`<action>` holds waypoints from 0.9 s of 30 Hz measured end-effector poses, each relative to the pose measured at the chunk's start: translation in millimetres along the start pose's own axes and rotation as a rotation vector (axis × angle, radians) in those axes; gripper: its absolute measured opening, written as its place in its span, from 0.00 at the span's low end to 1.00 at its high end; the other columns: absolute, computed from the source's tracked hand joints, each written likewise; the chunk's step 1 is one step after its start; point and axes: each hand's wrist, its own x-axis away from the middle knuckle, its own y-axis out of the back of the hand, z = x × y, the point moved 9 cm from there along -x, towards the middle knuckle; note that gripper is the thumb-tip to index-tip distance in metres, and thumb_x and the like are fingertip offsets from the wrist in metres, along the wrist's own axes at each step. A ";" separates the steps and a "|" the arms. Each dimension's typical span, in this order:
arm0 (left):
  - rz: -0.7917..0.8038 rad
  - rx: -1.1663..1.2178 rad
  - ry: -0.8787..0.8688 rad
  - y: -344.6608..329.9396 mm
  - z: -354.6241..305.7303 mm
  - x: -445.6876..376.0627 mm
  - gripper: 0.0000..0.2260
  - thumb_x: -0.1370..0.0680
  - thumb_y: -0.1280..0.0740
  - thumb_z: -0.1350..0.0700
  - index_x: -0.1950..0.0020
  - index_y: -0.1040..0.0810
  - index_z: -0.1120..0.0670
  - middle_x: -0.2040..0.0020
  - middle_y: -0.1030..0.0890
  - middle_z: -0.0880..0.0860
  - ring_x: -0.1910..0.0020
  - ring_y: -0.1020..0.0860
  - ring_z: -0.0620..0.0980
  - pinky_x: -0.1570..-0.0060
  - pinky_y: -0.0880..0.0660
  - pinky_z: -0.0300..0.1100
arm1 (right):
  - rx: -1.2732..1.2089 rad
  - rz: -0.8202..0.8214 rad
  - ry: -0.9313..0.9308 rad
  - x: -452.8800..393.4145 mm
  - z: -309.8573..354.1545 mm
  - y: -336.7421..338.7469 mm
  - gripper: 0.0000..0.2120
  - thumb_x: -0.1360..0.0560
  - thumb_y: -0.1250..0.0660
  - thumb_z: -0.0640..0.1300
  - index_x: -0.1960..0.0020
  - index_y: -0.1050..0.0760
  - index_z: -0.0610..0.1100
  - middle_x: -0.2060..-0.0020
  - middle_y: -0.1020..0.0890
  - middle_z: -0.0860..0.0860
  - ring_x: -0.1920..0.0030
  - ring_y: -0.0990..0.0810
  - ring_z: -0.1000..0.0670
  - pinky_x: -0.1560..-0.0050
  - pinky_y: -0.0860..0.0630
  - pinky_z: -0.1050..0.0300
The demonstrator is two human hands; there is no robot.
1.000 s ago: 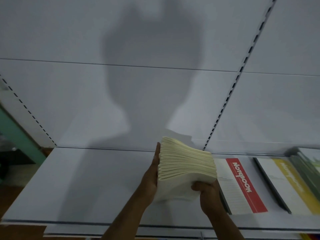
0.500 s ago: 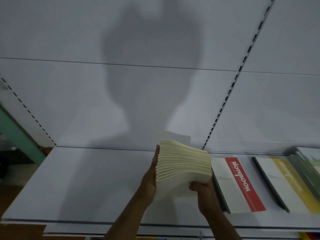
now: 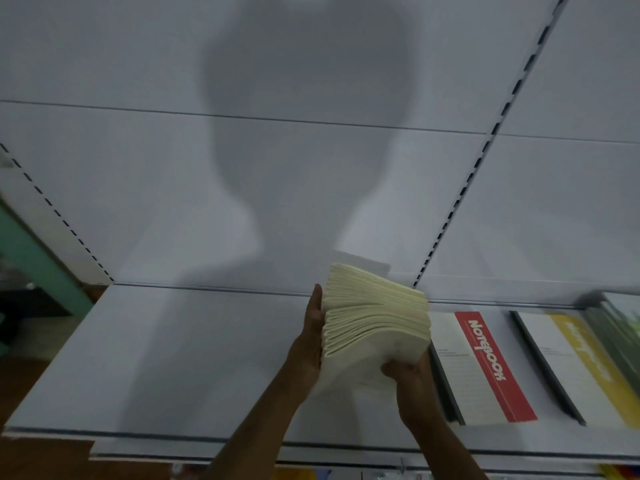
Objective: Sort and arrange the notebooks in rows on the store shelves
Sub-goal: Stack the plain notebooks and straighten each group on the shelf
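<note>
Two hands hold one thick stack of cream-paged notebooks (image 3: 375, 318) over the white shelf (image 3: 180, 358), its page edges facing the camera; the count within the stack cannot be told. The left hand (image 3: 310, 344) lies flat with straight fingers against the stack's left side. The right hand (image 3: 410, 377) curls its fingers under the stack's near right corner, gripping it. Just right of the stack lies one red-banded notebook (image 3: 485, 365) printed "Notebook". Right of that lies one yellow-banded notebook (image 3: 585, 362), its writing unreadable.
</note>
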 end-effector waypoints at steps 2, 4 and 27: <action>-0.049 0.037 0.028 10.2 6.7 -7.9 0.16 0.18 0.45 0.46 0.35 0.29 0.52 0.52 0.22 0.47 0.66 0.21 0.34 0.69 0.27 0.25 | 0.064 0.000 0.007 0.6 -1.1 3.8 0.35 0.48 0.28 0.44 0.41 0.28 0.41 0.50 0.21 0.42 0.54 0.17 0.54 0.61 0.20 0.61; -0.085 -0.033 -0.005 14.6 1.6 -10.6 0.08 0.17 0.44 0.51 0.47 0.26 0.50 0.57 0.21 0.49 0.64 0.19 0.38 0.69 0.26 0.27 | 0.107 0.032 -0.005 2.2 -3.0 3.1 0.37 0.49 0.28 0.43 0.40 0.28 0.40 0.49 0.20 0.42 0.53 0.18 0.54 0.60 0.21 0.61; -0.099 0.263 -0.069 15.2 -23.5 -26.0 0.28 0.19 0.52 0.41 0.48 0.22 0.60 0.58 0.19 0.60 0.54 0.22 0.59 0.47 0.27 0.54 | 0.149 0.193 -0.080 10.3 -1.4 0.3 0.42 0.52 0.27 0.46 0.39 0.29 0.37 0.49 0.19 0.44 0.51 0.18 0.53 0.58 0.20 0.60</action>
